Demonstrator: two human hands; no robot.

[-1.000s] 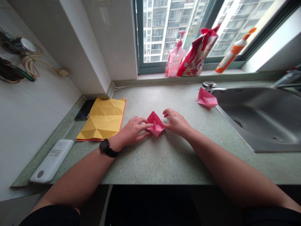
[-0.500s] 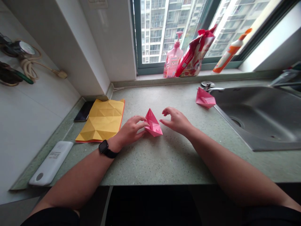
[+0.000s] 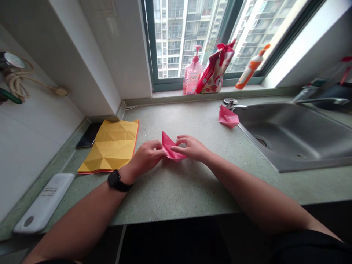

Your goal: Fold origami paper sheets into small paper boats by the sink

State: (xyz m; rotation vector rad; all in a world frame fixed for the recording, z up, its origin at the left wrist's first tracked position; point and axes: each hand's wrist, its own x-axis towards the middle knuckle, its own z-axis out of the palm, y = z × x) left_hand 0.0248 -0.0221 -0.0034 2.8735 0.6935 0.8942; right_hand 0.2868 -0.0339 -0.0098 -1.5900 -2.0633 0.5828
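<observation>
A pink folded paper boat [image 3: 168, 145] stands on the counter in front of me, its pointed peak up at the left. My left hand [image 3: 150, 156] pinches its left end between thumb and fingers. From the other side, my right hand [image 3: 189, 147] has its thumb and bent fingers closed on the right part of the boat, hiding some of that end. A second pink paper boat [image 3: 228, 117] rests near the sink's left edge, apart from both hands.
Creased yellow paper sheets [image 3: 112, 141] lie left, beside a dark phone [image 3: 88, 135] and a white power bank [image 3: 45, 203]. At right is a steel sink [image 3: 277, 161]. On the sill stand a pink pump bottle [image 3: 191, 75], a red bag [image 3: 216, 69] and an orange-white bottle [image 3: 250, 71].
My right hand has come in from the right, from apart to touching the boat. My left fingers have closed on its left end. The boat has turned slightly; the view has shifted.
</observation>
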